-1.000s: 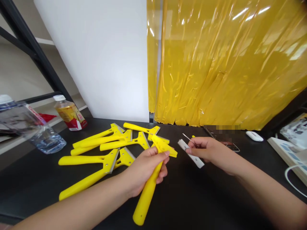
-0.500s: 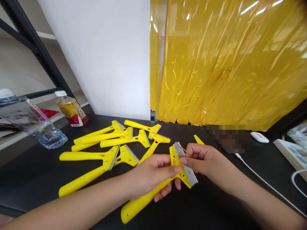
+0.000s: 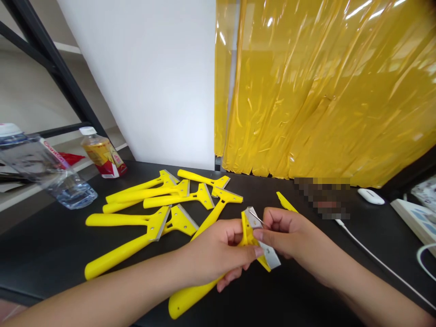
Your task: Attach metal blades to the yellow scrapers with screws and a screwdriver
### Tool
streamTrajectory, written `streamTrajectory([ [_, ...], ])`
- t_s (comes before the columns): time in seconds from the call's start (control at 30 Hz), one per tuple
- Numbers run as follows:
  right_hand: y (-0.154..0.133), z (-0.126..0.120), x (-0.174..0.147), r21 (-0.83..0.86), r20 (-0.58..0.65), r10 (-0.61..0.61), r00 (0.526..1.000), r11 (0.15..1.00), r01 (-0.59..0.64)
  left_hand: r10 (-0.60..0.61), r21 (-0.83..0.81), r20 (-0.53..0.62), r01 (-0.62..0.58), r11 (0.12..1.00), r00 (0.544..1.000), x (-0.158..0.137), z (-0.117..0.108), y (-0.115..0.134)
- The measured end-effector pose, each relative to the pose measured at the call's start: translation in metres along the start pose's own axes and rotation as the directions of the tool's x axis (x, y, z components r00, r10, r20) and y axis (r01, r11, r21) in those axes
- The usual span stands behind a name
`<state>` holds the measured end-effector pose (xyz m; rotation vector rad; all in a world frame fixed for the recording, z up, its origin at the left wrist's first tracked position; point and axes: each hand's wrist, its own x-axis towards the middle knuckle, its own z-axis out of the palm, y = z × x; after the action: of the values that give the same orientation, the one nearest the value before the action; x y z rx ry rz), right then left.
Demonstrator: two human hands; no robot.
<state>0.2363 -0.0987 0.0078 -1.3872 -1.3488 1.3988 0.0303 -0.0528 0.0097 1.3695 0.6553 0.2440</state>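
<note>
My left hand (image 3: pixel 218 252) is closed around the neck of a yellow scraper (image 3: pixel 192 297), whose handle points toward me. Its thumb presses on the scraper's head. A silvery metal blade plate (image 3: pixel 271 257) lies along that head, slightly askew to the yellow edge. My right hand (image 3: pixel 288 231) pinches a thin metal rod (image 3: pixel 256 217), perhaps a hex key, with its end at the plate's upper part. The right thumb and finger also touch or nearly touch the plate; which, I cannot tell. Several more yellow scrapers (image 3: pixel 117 220) with metal edges lie on the black table to the left.
A yellow piece (image 3: pixel 286 201) lies behind my right hand. At the left stand a large clear bottle (image 3: pixel 73 190) and a smaller drink bottle (image 3: pixel 104 152). To the right are a white cable (image 3: pixel 368 252), a white case (image 3: pixel 371 196) and a white device (image 3: pixel 413 227).
The held scraper's head has turned and tilted a little, and my left thumb has shifted right across it. The rod now angles lower over the plate. The view has shifted slightly.
</note>
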Motion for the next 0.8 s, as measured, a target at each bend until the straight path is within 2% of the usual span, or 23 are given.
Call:
streamTrajectory([
  [0.37,-0.001,0.005,0.002,0.072,0.032,0.039,0.999,0.997,-0.041,-0.03,0.076,-0.02,0.032,0.997,0.999,0.003,-0.004,-0.005],
  [0.57,-0.003,0.005,0.0,0.023,0.061,0.035,0.998,0.999,-0.037,-0.036,0.087,-0.012,0.037,0.996,0.999,0.003,-0.005,-0.003],
  [0.63,-0.002,-0.008,0.004,-0.076,-0.014,0.001,1.0,0.997,-0.002,-0.019,0.054,-0.034,0.021,0.998,0.999,0.004,-0.006,-0.002],
  [0.7,0.001,-0.029,0.01,-0.311,-0.191,-0.105,0.976,0.95,0.041,-0.001,0.008,-0.057,0.002,1.0,0.998,0.005,-0.007,-0.001],
  [0.73,0.003,-0.041,0.014,-0.48,-0.279,-0.175,0.944,0.877,0.021,0.003,-0.009,-0.063,-0.003,1.0,0.998,0.005,-0.008,-0.001],
  [0.77,0.005,-0.052,0.019,-0.635,-0.353,-0.224,0.908,0.77,-0.057,0.003,-0.018,-0.064,-0.004,1.0,0.998,0.006,-0.009,-0.002],
  [0.8,0.009,-0.063,0.024,-0.732,-0.409,-0.22,0.886,0.659,-0.174,-0.001,-0.019,-0.064,0.0,1.0,0.998,0.006,-0.01,-0.002],
])
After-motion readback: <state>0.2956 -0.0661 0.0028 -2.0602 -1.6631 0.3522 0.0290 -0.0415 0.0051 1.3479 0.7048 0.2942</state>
